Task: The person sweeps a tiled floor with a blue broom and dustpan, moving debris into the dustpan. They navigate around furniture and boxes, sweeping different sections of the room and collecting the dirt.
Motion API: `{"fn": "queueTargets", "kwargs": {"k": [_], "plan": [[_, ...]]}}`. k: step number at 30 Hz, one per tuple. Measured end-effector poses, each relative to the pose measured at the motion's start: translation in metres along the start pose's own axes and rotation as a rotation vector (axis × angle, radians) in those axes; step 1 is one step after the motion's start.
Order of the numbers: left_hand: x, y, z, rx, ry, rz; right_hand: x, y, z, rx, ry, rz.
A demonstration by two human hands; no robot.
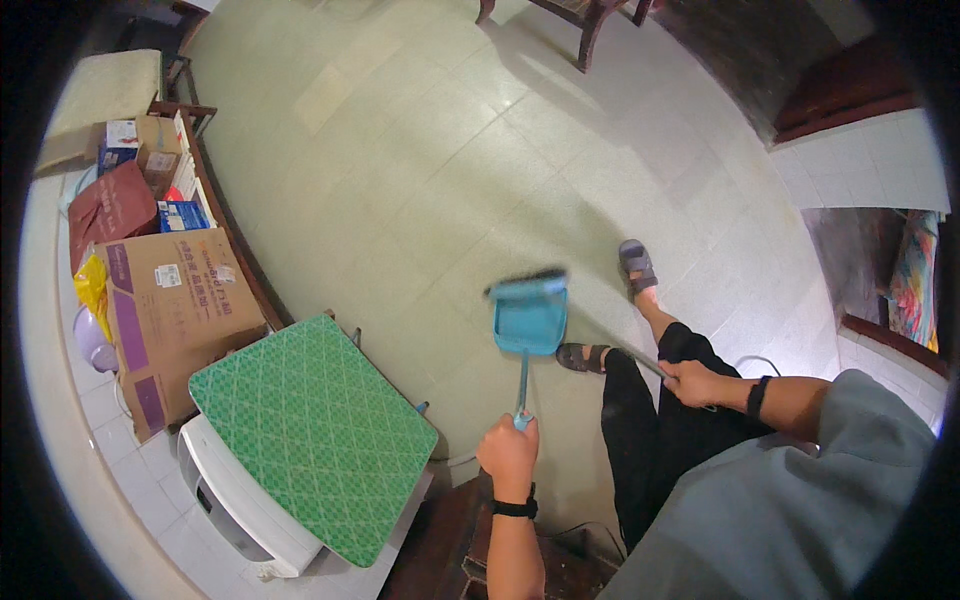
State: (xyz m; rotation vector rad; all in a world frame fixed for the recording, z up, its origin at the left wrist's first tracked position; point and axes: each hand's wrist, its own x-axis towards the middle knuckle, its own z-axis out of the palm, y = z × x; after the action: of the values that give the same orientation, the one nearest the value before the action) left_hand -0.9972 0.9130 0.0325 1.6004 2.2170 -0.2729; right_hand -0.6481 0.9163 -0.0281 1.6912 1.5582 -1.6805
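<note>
Gripped in my left hand [510,450] is the handle of a long-handled blue dustpan [529,321], whose pan rests on the tiled floor in front of my feet. My right hand [694,382] is closed around the grey stick of a broom [527,285]. The broom's blue head with dark bristles lies across the front lip of the dustpan and looks slightly blurred. From here I cannot tell whether any dirt lies in the pan. Part of the broom's stick passes over my sandalled foot [582,358].
Left of me stand a green patterned folding table [315,442], a white appliance [240,502] and a large cardboard box [184,315]. Further back are smaller boxes [158,154] and a maroon bag [112,206]. Wooden furniture legs [592,37] stand ahead on the floor tiles [420,150].
</note>
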Motion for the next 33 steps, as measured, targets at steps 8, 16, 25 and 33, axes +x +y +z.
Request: {"fn": "queueTargets", "kwargs": {"k": [8, 16, 25, 33], "plan": [[-0.024, -0.015, 0.012, -0.026, 0.045, -0.040, -0.071, 0.042, -0.124, 0.022, 0.020, 0.086], [-0.135, -0.037, 0.036, -0.207, 0.103, -0.459, -0.042, 0.136, -0.186, -0.693, 0.059, -0.106], [-0.204, -0.004, -0.003, -0.407, 0.160, -0.559, 0.245, -0.016, -0.165, -0.690, 0.354, -0.542], [-0.194, 0.068, -0.089, -0.397, 0.312, -0.735, 0.134, 0.022, -0.190, -0.620, 0.058, -0.511]]}}
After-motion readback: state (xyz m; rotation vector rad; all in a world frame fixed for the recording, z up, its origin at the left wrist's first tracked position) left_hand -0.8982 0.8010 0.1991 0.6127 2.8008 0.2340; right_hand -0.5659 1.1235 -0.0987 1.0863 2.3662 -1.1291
